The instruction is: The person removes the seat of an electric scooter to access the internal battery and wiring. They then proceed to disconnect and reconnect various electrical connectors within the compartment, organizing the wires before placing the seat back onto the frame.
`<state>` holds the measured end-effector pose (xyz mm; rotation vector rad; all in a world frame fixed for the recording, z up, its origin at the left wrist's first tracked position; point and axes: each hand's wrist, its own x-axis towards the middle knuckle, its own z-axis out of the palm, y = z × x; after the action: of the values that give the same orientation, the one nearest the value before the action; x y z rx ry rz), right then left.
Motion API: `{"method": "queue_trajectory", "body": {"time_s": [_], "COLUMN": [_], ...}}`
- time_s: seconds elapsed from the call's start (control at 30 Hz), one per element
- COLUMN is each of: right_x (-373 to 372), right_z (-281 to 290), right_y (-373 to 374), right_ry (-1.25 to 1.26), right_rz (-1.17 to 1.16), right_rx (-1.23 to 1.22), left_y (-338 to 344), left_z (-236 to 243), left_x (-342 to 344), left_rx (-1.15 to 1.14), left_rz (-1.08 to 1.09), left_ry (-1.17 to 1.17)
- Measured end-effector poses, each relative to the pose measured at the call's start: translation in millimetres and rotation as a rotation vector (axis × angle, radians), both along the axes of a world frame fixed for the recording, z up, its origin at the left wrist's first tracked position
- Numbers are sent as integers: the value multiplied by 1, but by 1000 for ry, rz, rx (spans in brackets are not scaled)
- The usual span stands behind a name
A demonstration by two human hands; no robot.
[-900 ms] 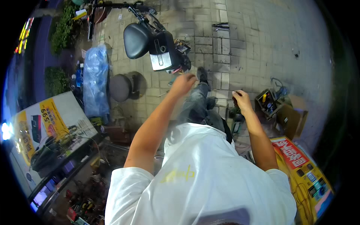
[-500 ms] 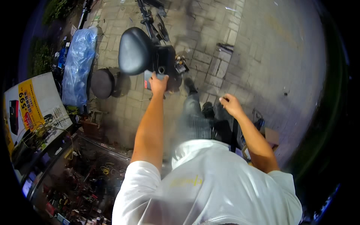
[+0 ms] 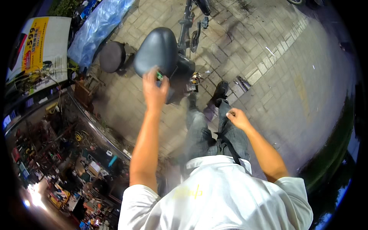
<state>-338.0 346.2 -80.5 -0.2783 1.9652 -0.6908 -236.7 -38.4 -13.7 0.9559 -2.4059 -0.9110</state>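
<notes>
My left hand (image 3: pixel 155 90) is at the rear lower edge of a black padded saddle (image 3: pixel 155 50), fingers curled round a small green item (image 3: pixel 159 75). The saddle sits on a dark bike (image 3: pixel 186 21) with a black box (image 3: pixel 184 68) under it. My right hand (image 3: pixel 237 117) is in front of my right thigh, away from the bike, fingers curled closed around something small and dark that I cannot make out. Small loose parts (image 3: pixel 194 79) lie on the paving beside the box.
A round dark stool (image 3: pixel 109 57) stands left of the bike, near blue plastic sheeting (image 3: pixel 92 30) and a white-and-yellow signboard (image 3: pixel 53 53). Dense tools and clutter (image 3: pixel 76 168) fill the lower left. A dark flat piece (image 3: pixel 241 85) lies on the paving (image 3: pixel 283 76) right of my shoes.
My left hand has moved forward to the saddle's rear; a green item now shows in its fingers. My view has shifted, bringing more clutter into the lower left. My right hand sits lower.
</notes>
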Motion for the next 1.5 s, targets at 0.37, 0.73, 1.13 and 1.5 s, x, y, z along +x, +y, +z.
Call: {"method": "queue_trajectory", "body": {"time_s": [0.37, 0.73, 1.13, 1.5], "right_x": [-86, -108, -98, -91], "right_z": [-29, -148, -336, -376], "right_y": [-10, -92, -252, -271], "right_ry": [61, 76, -313, -885], "right_rz": [210, 272, 126, 11], "right_rx": [23, -155, -994, -1379], "left_y": [-52, 53, 58, 74], "left_z": [-76, -116, -223, -231], "left_x": [-15, 117, 106, 107], "left_rx": [-224, 470, -46, 33], "left_rz": [98, 717, 295, 388], "left_ry": [-142, -111, -293, -169]}}
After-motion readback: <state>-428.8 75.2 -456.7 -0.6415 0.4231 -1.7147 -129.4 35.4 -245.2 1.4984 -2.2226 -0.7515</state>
